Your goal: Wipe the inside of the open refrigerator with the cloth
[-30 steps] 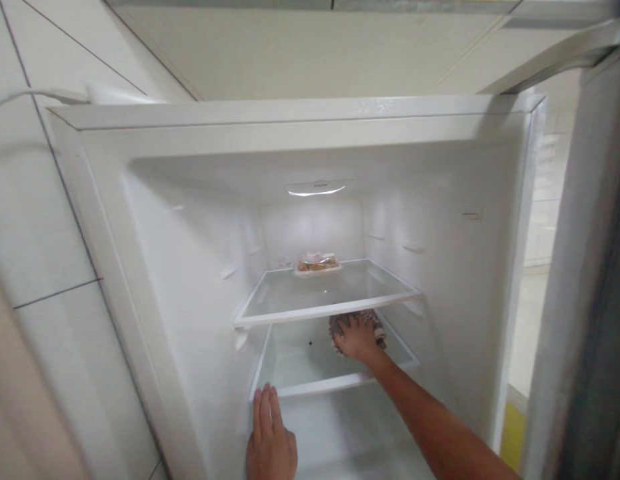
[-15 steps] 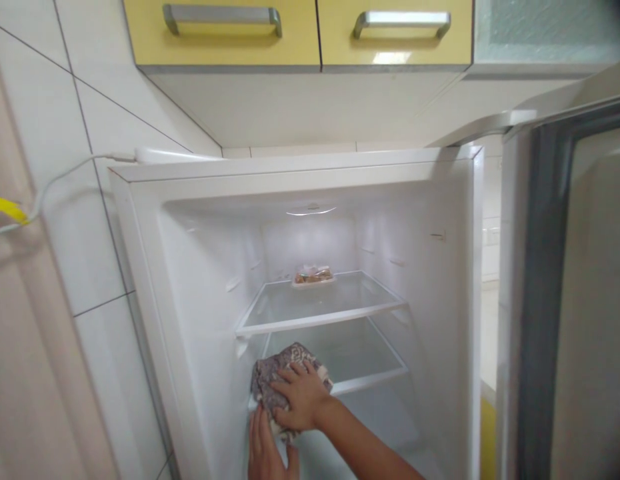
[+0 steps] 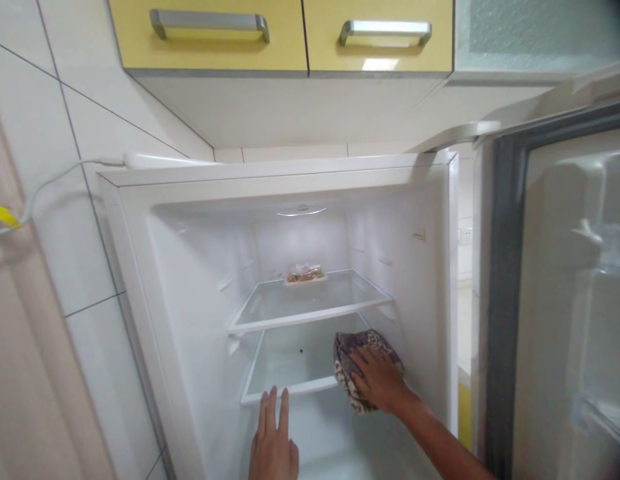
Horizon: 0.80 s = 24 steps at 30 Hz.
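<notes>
I look into an open white fridge. My right hand presses a folded brown patterned cloth flat against the front right corner of the lower glass shelf, fingers spread over the cloth. My left hand rests with straight fingers on the front edge of that same shelf, at its left-middle, holding nothing. A small tray of food sits at the back of the upper glass shelf.
The fridge door stands open at the right with its grey seal showing. Yellow cupboards with metal handles hang above the fridge. White tiled wall is at the left, with a white cable running to the fridge top.
My right hand slid the cloth from the back right of the lower shelf to its front left, then to the front right. My left hand stayed at the shelf's front edge. The view pulled back.
</notes>
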{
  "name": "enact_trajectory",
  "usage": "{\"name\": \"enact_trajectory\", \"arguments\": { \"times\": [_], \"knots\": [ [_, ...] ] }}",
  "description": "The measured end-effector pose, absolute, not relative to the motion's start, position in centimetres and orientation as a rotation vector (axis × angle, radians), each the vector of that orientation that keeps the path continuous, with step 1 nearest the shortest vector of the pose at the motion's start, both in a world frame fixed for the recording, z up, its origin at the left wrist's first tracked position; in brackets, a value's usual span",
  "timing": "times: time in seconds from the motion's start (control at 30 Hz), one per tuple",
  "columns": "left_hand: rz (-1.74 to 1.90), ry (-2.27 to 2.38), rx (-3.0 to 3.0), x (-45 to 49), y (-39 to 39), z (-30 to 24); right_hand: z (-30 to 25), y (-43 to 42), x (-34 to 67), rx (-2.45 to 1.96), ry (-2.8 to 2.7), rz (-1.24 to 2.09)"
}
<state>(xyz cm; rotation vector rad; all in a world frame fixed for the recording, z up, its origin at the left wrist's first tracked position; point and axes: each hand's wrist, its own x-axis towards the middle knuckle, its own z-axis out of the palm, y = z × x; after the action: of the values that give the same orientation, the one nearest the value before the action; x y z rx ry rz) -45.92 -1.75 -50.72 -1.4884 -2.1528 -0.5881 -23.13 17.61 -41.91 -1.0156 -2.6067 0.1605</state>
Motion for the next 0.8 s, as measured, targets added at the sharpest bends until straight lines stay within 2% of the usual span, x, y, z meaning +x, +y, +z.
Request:
{"name": "enact_trajectory", "arguments": {
  "times": [0.33,0.57,0.8],
  "knots": [
    [-0.468,-2.282,-1.484,-44.7,-2.4,-49.0,-43.4,16.0,-22.3,-1.046,-2.619,0.029],
    [-0.501,-2.194,-1.47,-45.0,-1.9,-50.3,-41.6,18.2,-22.3,-1.065,-2.636,0.228],
    [-0.562,-2.114,-1.374,-44.0,-1.2,-50.9,-42.0,21.6,-25.8,-1.162,-2.641,0.199]
  ]
}}
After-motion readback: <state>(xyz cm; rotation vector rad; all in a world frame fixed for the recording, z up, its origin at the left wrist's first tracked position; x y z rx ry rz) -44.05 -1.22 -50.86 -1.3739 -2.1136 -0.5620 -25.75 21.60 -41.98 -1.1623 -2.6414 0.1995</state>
